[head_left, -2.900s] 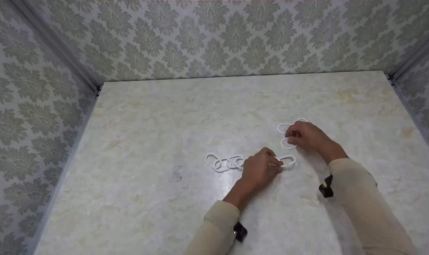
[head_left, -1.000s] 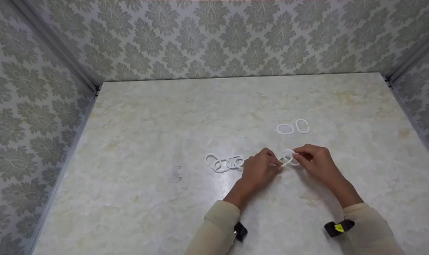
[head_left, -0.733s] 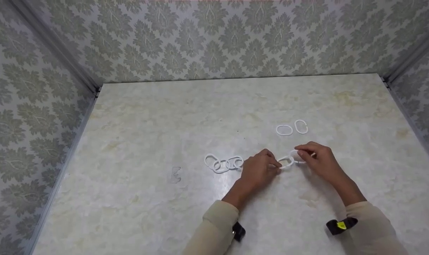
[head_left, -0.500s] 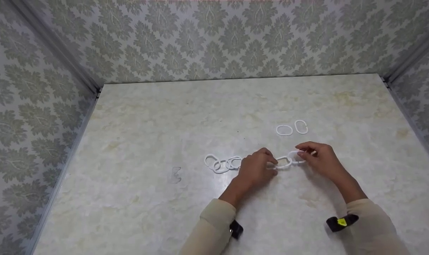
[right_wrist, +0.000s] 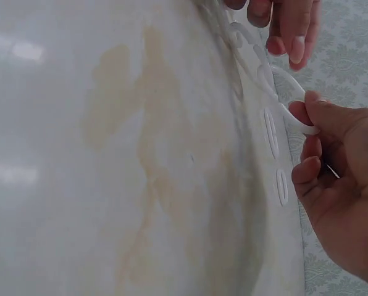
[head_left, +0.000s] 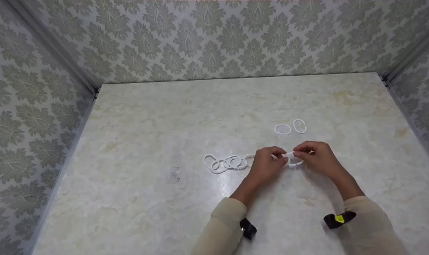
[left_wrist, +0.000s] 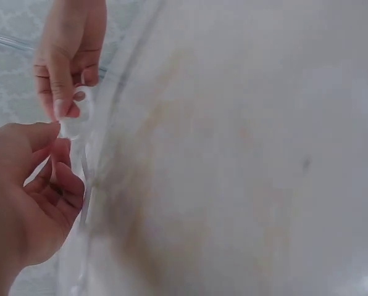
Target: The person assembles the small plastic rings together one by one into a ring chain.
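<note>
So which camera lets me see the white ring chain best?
The head view: it looks down on the chain, so its linked loops show clearly, though the left hand hides part. The left wrist view shows only pale, blurry bits; the right wrist view shows it slanted and squashed near the top edge.

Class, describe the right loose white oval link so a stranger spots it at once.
On the marbled table, look just beyond the right hand. Two lie loose there: the left white oval link stretches sideways, whereas the right white oval link runs front to back.
</note>
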`<action>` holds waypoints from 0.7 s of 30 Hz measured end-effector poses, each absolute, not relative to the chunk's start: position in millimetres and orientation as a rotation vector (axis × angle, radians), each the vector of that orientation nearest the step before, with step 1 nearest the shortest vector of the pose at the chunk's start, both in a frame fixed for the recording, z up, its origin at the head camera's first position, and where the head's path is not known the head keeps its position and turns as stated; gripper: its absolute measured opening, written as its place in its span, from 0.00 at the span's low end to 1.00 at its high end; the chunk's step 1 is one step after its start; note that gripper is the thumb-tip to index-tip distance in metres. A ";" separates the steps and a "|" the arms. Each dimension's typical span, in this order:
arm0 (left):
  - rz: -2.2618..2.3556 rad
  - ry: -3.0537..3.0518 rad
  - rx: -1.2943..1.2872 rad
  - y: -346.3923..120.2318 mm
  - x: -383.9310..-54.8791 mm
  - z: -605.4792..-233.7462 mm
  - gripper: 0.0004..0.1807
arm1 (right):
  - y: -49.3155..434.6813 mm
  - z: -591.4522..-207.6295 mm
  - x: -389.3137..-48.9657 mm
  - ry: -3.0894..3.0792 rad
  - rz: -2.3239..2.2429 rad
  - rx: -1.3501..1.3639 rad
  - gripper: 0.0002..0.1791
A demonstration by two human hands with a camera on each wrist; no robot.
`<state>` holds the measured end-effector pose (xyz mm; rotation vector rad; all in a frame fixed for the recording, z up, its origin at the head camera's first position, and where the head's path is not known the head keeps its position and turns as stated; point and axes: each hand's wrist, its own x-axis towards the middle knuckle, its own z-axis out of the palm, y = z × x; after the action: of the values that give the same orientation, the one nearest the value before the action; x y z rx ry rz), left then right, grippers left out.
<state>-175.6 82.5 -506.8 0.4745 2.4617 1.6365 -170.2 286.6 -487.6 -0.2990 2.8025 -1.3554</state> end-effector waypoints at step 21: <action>1.675 2.294 0.332 89.5 -175.9 -509.7 0.06 | 290.2 -490.8 -177.7 2.679 -1.459 -0.317 0.08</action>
<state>-175.9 89.5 -509.7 0.3323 2.2940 1.6746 -177.7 290.2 -490.8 -0.3166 2.6788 -1.4590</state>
